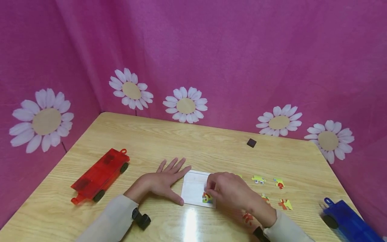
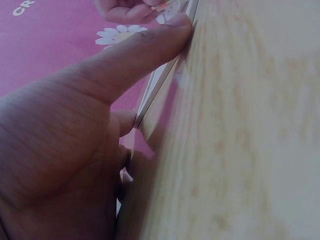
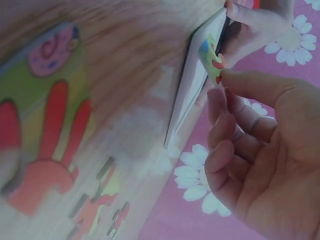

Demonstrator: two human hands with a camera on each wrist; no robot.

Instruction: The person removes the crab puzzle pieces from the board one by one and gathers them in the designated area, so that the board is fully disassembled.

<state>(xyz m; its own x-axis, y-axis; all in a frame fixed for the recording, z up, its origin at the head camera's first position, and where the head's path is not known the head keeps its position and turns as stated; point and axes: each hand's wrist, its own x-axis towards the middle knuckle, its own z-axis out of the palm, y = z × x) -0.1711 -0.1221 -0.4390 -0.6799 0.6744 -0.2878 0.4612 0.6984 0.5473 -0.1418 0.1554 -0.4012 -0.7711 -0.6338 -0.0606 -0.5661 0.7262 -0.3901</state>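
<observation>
My left hand (image 1: 164,183) lies spread at the left edge of a white square board (image 1: 193,188). In the left wrist view, its thumb (image 2: 145,52) touches the board's side. Over the board's right side, my right hand (image 1: 231,190) has curled fingers. It pinches a small yellow, green and red puzzle piece (image 3: 211,60) between thumb and fingertips in the right wrist view. From the head, that puzzle piece (image 1: 207,197) appears by the board's lower right corner. Whether it rests flat on the board I cannot tell.
Several loose puzzle pieces (image 1: 285,204) lie right of the board, some partly behind my right arm. A red toy wagon (image 1: 101,174) stands at left, a blue one (image 1: 350,220) at right. A dark square (image 1: 251,143) lies toward the back, before a pink flowered cloth (image 1: 211,50).
</observation>
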